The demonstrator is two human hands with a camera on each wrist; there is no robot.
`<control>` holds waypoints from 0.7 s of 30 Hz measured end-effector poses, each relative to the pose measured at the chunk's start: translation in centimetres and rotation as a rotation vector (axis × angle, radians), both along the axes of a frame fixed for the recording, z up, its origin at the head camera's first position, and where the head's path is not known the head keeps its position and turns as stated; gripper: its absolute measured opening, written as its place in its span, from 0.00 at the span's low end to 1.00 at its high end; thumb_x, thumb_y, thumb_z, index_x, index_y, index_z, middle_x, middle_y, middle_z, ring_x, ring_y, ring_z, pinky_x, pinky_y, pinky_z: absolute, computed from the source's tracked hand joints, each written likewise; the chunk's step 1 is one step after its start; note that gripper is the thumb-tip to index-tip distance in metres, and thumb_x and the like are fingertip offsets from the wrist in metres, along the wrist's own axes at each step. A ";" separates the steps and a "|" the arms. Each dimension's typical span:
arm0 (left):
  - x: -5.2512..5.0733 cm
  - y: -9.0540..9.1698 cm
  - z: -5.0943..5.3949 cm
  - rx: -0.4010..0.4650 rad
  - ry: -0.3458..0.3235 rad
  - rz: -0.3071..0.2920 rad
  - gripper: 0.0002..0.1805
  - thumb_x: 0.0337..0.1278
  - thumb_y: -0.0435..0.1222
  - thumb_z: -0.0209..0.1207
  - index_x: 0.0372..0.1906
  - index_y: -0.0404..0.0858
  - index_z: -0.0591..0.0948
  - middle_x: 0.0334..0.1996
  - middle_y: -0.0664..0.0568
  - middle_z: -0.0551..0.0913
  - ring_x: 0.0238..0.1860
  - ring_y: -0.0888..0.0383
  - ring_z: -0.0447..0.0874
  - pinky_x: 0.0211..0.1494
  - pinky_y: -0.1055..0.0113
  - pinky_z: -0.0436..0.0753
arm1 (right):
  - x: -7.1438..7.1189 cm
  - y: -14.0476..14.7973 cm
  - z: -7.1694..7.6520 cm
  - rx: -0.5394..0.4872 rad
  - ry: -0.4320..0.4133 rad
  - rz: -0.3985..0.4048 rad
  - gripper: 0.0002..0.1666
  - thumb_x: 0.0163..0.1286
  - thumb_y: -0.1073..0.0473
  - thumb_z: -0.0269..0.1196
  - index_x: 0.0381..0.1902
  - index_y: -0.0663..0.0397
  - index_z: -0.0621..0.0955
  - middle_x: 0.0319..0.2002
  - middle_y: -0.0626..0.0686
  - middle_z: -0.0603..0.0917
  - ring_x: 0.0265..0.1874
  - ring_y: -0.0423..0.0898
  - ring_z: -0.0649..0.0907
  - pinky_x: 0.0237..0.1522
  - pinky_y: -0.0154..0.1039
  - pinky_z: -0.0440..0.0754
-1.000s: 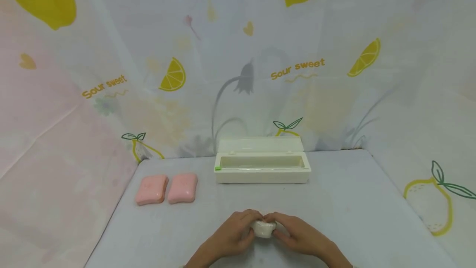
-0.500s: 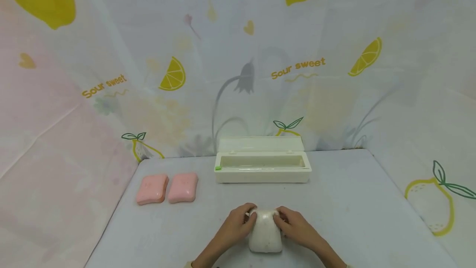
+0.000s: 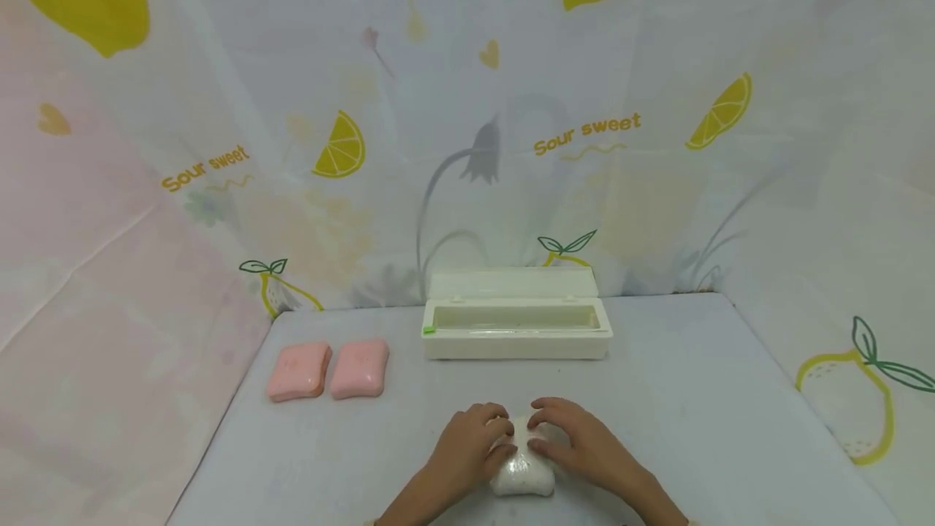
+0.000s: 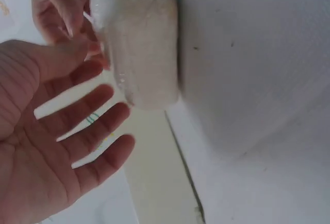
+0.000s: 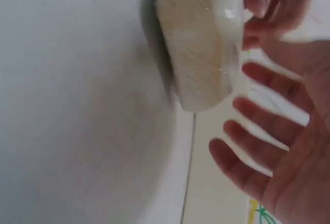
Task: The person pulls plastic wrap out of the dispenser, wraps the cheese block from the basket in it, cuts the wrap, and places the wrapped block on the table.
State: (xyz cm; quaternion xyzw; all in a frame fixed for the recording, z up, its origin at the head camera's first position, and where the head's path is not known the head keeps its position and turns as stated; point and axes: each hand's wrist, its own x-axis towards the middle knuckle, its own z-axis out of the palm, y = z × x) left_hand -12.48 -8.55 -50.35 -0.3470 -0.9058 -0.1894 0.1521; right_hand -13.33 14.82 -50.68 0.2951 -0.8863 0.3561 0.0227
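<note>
A white bar of soap (image 3: 523, 479) lies on the table at the front centre, wrapped in clear film that shines and wrinkles in both wrist views. Over its left side is my left hand (image 3: 473, 446), fingers bent loosely and spread apart. My right hand (image 3: 584, 446) mirrors it on the right, also with parted fingers. In the left wrist view the left fingers (image 4: 103, 123) are beside the wrapped soap (image 4: 147, 54) without gripping it. The right fingers (image 5: 247, 147) likewise stand apart, near the soap (image 5: 196, 49). Whether any fingertip touches the film I cannot tell.
Two pink soap bars (image 3: 359, 368) lie side by side at the table's left. Behind the hands stands a long white box (image 3: 515, 347) with its lid raised and a green tab at its left front corner. A lemon-patterned cloth (image 3: 467, 209) walls the table.
The wrapped soap was tipped up between both hands, then came down flat on the table. My fingers have moved from its far corners to over its top and sides and loosened.
</note>
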 end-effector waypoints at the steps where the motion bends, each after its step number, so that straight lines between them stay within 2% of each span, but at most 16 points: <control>1: 0.2 -0.2 0.2 -0.006 -0.003 -0.025 0.11 0.54 0.46 0.70 0.37 0.46 0.84 0.43 0.58 0.82 0.43 0.60 0.80 0.36 0.71 0.75 | 0.1 0.3 0.1 0.006 0.005 0.060 0.12 0.66 0.43 0.66 0.44 0.36 0.81 0.57 0.49 0.80 0.57 0.50 0.79 0.53 0.51 0.78; 3: 0.5 -0.4 0.4 -0.023 -0.026 -0.058 0.13 0.51 0.48 0.71 0.37 0.46 0.84 0.44 0.58 0.82 0.45 0.61 0.80 0.37 0.72 0.75 | 0.4 0.6 0.3 0.028 0.004 0.142 0.16 0.62 0.40 0.68 0.45 0.34 0.80 0.61 0.50 0.78 0.59 0.50 0.78 0.54 0.50 0.77; 6: 0.7 -0.7 0.4 -0.057 -0.062 -0.068 0.16 0.48 0.51 0.71 0.38 0.47 0.85 0.46 0.58 0.83 0.48 0.61 0.80 0.39 0.71 0.76 | 0.7 0.7 0.3 0.068 -0.018 0.190 0.20 0.57 0.42 0.73 0.47 0.33 0.80 0.62 0.50 0.77 0.60 0.51 0.77 0.56 0.48 0.77; 12: 0.7 -0.5 0.0 -0.091 -0.094 -0.061 0.16 0.48 0.50 0.71 0.39 0.46 0.84 0.48 0.56 0.82 0.51 0.59 0.80 0.42 0.69 0.77 | 0.5 0.5 0.2 0.087 -0.054 0.178 0.20 0.56 0.43 0.73 0.46 0.35 0.81 0.62 0.50 0.78 0.61 0.53 0.77 0.57 0.52 0.75; 16: 0.7 -0.4 -0.2 -0.068 -0.135 -0.060 0.15 0.49 0.48 0.71 0.38 0.46 0.83 0.49 0.55 0.82 0.51 0.59 0.81 0.46 0.65 0.80 | 0.4 0.4 0.4 0.098 -0.094 0.154 0.19 0.55 0.44 0.73 0.45 0.36 0.82 0.62 0.50 0.78 0.61 0.53 0.77 0.58 0.52 0.75; 21: 0.4 -0.4 -0.7 -0.031 -0.148 -0.084 0.15 0.48 0.47 0.72 0.37 0.45 0.82 0.47 0.56 0.82 0.48 0.61 0.82 0.44 0.66 0.80 | 0.6 0.4 0.4 0.102 -0.103 0.163 0.18 0.57 0.45 0.73 0.44 0.37 0.82 0.62 0.50 0.78 0.61 0.53 0.77 0.58 0.50 0.75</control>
